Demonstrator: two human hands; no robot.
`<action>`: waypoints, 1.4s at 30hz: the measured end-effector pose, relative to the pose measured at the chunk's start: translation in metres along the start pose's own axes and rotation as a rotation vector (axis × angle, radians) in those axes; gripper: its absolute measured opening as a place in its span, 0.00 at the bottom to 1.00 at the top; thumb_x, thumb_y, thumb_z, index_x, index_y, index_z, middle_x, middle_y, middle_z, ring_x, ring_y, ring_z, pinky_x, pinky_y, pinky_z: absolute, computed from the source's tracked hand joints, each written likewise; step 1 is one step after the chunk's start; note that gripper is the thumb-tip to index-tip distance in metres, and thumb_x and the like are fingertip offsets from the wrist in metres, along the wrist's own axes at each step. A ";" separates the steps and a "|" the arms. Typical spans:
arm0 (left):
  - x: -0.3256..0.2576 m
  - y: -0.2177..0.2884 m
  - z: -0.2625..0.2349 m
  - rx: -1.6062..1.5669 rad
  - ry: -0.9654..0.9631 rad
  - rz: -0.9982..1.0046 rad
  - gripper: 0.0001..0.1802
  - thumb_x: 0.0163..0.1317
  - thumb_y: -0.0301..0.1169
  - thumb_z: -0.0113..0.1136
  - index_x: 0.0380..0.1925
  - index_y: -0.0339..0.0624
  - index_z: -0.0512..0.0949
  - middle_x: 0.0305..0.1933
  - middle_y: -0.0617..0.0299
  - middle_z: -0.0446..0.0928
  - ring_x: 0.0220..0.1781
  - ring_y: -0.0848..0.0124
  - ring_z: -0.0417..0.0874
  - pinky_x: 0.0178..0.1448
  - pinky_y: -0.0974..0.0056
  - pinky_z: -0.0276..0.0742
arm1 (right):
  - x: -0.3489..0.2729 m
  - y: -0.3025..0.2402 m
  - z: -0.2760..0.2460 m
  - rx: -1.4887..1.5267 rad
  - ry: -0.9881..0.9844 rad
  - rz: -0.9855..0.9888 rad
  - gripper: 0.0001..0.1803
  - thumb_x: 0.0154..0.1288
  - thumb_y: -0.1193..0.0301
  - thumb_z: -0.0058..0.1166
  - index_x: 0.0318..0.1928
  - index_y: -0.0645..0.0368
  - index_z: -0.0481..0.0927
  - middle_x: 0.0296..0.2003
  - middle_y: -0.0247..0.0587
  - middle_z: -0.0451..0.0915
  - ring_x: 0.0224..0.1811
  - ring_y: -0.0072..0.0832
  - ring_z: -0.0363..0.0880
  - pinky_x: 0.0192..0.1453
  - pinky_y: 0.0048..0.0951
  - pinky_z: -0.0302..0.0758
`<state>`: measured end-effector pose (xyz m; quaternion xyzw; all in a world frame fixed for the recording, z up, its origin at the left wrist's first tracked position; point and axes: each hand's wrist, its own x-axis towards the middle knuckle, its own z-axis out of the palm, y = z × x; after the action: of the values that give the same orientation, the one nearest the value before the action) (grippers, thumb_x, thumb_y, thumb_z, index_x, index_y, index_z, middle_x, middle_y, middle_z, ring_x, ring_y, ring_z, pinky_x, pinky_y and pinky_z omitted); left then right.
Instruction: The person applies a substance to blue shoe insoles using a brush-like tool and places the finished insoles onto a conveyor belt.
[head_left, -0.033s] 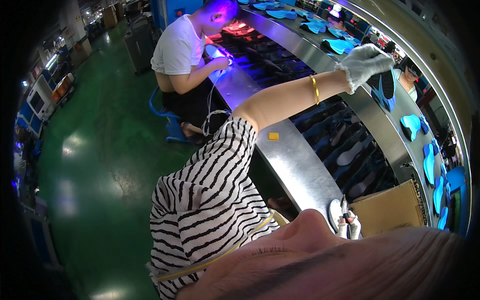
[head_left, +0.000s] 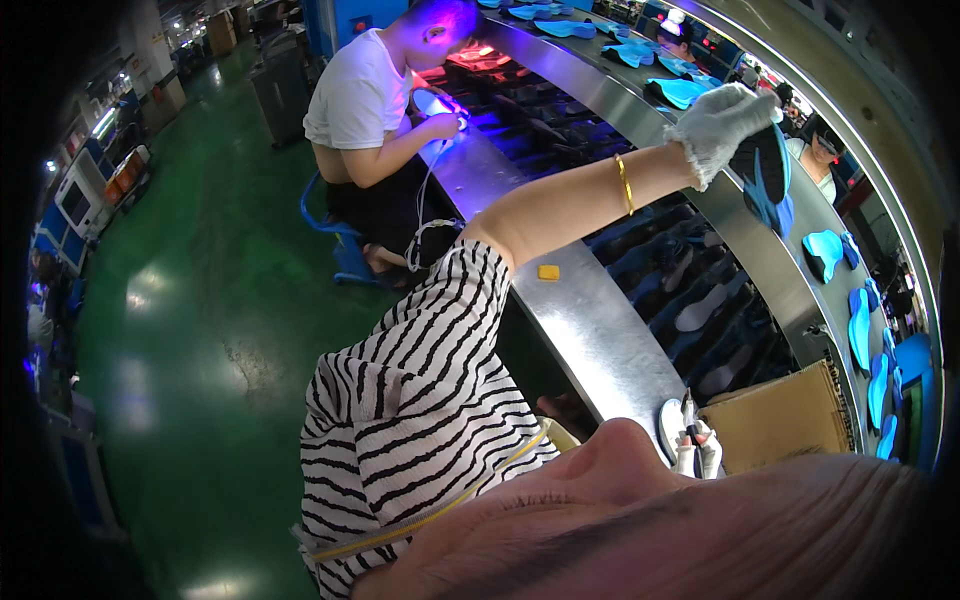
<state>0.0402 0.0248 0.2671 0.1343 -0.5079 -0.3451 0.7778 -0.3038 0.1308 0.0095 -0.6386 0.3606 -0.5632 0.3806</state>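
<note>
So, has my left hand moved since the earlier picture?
Yes, slightly: the gloved left hand has shifted toward the picture's left, judged against the cardboard box, which sits in the same place.

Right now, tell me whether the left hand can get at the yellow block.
Likely yes: the yellow block lies uncovered on the table, closer in than the left hand, which is at an insole and would have to draw back.
</note>
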 end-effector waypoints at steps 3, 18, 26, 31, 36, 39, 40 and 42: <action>-0.027 -0.008 0.002 -0.313 -0.021 0.000 0.21 0.65 0.45 0.55 0.23 0.39 0.76 0.31 0.51 0.80 0.28 0.68 0.79 0.36 0.67 0.76 | -0.002 0.003 -0.004 0.041 0.024 0.084 0.09 0.60 0.81 0.54 0.41 0.62 0.74 0.41 0.38 0.75 0.43 0.24 0.74 0.51 0.24 0.70; -0.272 -0.091 -0.034 -1.066 0.000 -1.321 0.56 0.50 0.75 0.40 0.68 0.43 0.53 0.69 0.40 0.55 0.67 0.39 0.60 0.65 0.29 0.53 | -0.007 -0.021 0.016 -0.159 0.052 0.105 0.09 0.56 0.76 0.61 0.36 0.63 0.75 0.31 0.38 0.78 0.31 0.24 0.76 0.39 0.26 0.73; -0.284 -0.097 -0.003 -0.850 0.209 -1.091 0.49 0.54 0.74 0.36 0.62 0.47 0.63 0.57 0.48 0.70 0.57 0.53 0.75 0.64 0.44 0.69 | 0.022 -0.036 0.068 0.090 0.022 0.067 0.11 0.57 0.80 0.57 0.42 0.62 0.75 0.37 0.39 0.79 0.37 0.20 0.77 0.43 0.23 0.74; -0.303 -0.127 0.007 -0.563 0.280 -1.047 0.43 0.60 0.69 0.33 0.62 0.48 0.63 0.60 0.54 0.69 0.60 0.61 0.72 0.65 0.56 0.69 | 0.015 -0.024 0.085 -0.210 0.113 -0.039 0.11 0.52 0.80 0.60 0.38 0.62 0.76 0.32 0.36 0.79 0.32 0.18 0.78 0.39 0.22 0.75; -0.300 -0.123 -0.006 -0.559 0.312 -1.079 0.46 0.58 0.71 0.34 0.64 0.45 0.61 0.61 0.53 0.67 0.61 0.60 0.71 0.66 0.56 0.67 | 0.006 -0.042 0.091 0.117 0.015 0.229 0.13 0.54 0.81 0.57 0.41 0.62 0.73 0.34 0.37 0.78 0.34 0.19 0.78 0.41 0.22 0.76; -0.296 -0.115 -0.006 -0.464 0.293 -1.105 0.47 0.57 0.71 0.35 0.64 0.45 0.60 0.61 0.53 0.68 0.60 0.60 0.72 0.65 0.55 0.68 | 0.004 -0.035 0.084 0.042 0.042 0.164 0.13 0.54 0.82 0.56 0.42 0.62 0.73 0.34 0.39 0.78 0.33 0.20 0.78 0.39 0.23 0.76; -0.295 -0.116 -0.006 -0.460 0.269 -1.121 0.47 0.57 0.71 0.36 0.64 0.46 0.60 0.60 0.54 0.69 0.59 0.61 0.72 0.65 0.55 0.69 | 0.003 -0.036 0.083 -0.040 0.011 0.084 0.13 0.54 0.82 0.57 0.41 0.62 0.74 0.35 0.39 0.78 0.33 0.21 0.78 0.40 0.23 0.77; -0.298 -0.127 -0.018 -0.540 0.239 -1.159 0.48 0.56 0.72 0.37 0.64 0.46 0.60 0.59 0.53 0.70 0.58 0.60 0.73 0.64 0.55 0.70 | 0.005 -0.042 0.087 -0.172 -0.068 -0.147 0.12 0.52 0.81 0.60 0.39 0.61 0.77 0.36 0.38 0.78 0.35 0.23 0.79 0.40 0.24 0.78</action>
<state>-0.0677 0.1305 -0.0199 0.2237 -0.1584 -0.8071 0.5229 -0.2151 0.1518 0.0423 -0.7123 0.3465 -0.5348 0.2942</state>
